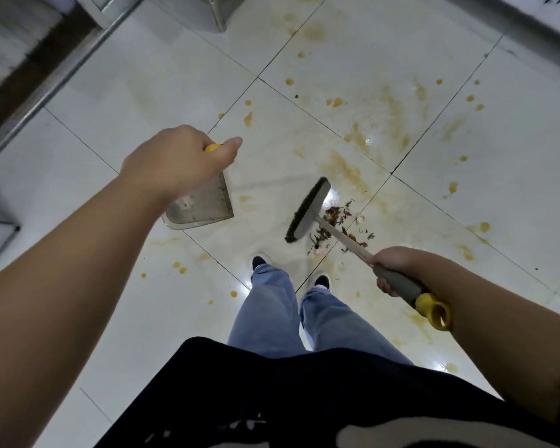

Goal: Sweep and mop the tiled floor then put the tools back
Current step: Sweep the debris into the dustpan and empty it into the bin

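The person wears a loose black top with pale grey-white print (353,399), light blue denim trousers (272,318) and dark shoes with white soles (260,260). Both forearms are bare, with no sleeves showing.

Blue jeans (265,321) and dark shoes (258,262) stand mid-frame; a metal rail (62,71) runs at upper left beside a steel post (217,11).
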Motion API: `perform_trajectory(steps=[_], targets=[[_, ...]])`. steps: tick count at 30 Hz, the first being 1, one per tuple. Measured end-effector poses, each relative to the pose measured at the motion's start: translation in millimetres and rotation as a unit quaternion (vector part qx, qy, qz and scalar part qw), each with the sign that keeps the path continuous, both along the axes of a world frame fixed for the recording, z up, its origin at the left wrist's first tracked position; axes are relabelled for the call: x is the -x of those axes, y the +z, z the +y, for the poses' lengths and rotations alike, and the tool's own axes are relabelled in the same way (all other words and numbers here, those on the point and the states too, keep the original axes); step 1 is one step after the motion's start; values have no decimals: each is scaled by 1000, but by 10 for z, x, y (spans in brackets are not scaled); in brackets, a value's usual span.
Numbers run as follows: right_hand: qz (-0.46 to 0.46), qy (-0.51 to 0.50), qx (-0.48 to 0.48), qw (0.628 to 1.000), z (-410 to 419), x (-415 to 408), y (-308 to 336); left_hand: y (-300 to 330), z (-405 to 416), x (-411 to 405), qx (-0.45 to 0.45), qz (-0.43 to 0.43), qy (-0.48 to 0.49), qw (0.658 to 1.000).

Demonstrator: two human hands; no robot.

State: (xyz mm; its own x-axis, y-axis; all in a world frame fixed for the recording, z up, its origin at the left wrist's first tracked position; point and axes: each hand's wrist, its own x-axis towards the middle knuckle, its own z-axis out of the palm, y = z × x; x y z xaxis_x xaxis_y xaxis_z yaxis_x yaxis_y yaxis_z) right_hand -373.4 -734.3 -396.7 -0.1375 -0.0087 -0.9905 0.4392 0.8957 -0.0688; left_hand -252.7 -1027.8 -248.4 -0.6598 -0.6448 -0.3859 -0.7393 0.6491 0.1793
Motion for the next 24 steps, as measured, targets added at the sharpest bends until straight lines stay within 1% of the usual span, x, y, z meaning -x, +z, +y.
perform_trajectory(steps=[2,5,10,13,15,18,20,24], targets=[[-4,-12,-1,1000,64,29,78,-5,6,-7,-9,17,12,1000],[29,-24,23,999,80,108,181,-30,58,33,-17,23,16,999],[50,1,42,998,31,230,387,-78,151,186,4,-9,-1,1000],[12,-17,64,998,-49,213,340,-112,229,282,14,-24,-20,999],[33,-36,91,995,-138,197,176,-140,297,337,18,-30,-42,999],[0,-66,83,994,-349,123,-12,-171,386,402,25,-41,-76,996],[-15,-82,61,995,-394,89,-107,-196,399,436,31,-47,-93,994],[12,-56,29,998,-138,9,-149,-207,351,491,40,-61,-113,991]])
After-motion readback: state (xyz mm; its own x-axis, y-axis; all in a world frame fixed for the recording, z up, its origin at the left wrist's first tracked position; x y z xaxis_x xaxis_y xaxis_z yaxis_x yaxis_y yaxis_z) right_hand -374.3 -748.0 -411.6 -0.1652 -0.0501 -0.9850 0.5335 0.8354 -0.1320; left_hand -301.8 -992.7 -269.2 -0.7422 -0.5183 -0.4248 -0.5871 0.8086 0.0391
